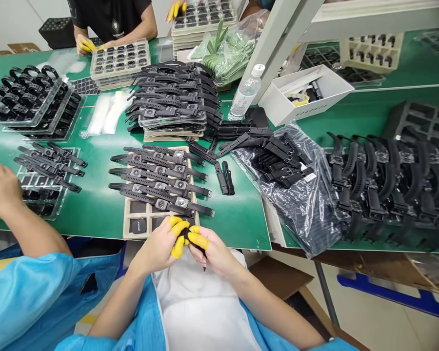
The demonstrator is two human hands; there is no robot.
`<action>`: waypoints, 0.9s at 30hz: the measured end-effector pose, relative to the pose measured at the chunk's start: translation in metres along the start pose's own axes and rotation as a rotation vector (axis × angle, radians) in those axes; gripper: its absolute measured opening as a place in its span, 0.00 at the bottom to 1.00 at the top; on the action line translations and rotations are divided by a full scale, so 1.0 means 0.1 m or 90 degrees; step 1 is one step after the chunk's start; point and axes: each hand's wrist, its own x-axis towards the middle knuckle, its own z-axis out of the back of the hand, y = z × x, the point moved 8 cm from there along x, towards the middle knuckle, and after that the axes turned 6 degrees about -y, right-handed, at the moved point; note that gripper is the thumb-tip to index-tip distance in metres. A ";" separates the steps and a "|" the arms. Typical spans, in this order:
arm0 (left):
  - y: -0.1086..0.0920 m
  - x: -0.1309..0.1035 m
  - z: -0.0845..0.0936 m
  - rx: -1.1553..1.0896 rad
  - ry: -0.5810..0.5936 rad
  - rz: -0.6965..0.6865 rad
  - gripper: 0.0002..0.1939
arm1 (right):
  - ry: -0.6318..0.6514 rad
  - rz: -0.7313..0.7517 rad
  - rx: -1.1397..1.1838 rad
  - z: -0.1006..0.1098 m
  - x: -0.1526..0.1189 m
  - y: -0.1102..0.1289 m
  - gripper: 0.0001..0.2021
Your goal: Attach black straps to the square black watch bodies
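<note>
Just in front of my body, my left hand (164, 244) and my right hand (212, 251) meet with closed fingers, yellow finger cots on the tips. Between them they grip a black watch strap (186, 233); most of it is covered by the fingers, so I cannot tell whether a watch case is attached. Right behind the hands lies a beige compartment tray (126, 233). Across it rest several black smartwatches (161, 185) with straps laid out and sensor backs up. A dark square watch case (138, 225) sits in a front compartment.
Loose black straps (281, 158) lie on a plastic bag (310, 219) to the right. Behind are stacked watch trays (175, 122), a water bottle (246, 92) and a white box (307, 95). A co-worker's arm (25, 214) is at left; another person (113, 22) sits opposite.
</note>
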 end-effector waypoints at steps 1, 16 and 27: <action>0.01 -0.01 0.01 -0.021 0.001 0.001 0.23 | 0.005 0.006 -0.006 -0.01 0.00 0.00 0.20; 0.55 -0.27 0.51 -0.546 -0.637 0.288 0.11 | 0.103 -0.011 -0.292 0.00 -0.05 0.15 0.22; 0.09 -0.04 0.00 -0.117 -0.090 0.084 0.30 | 0.083 0.026 -0.150 -0.15 -0.05 0.22 0.17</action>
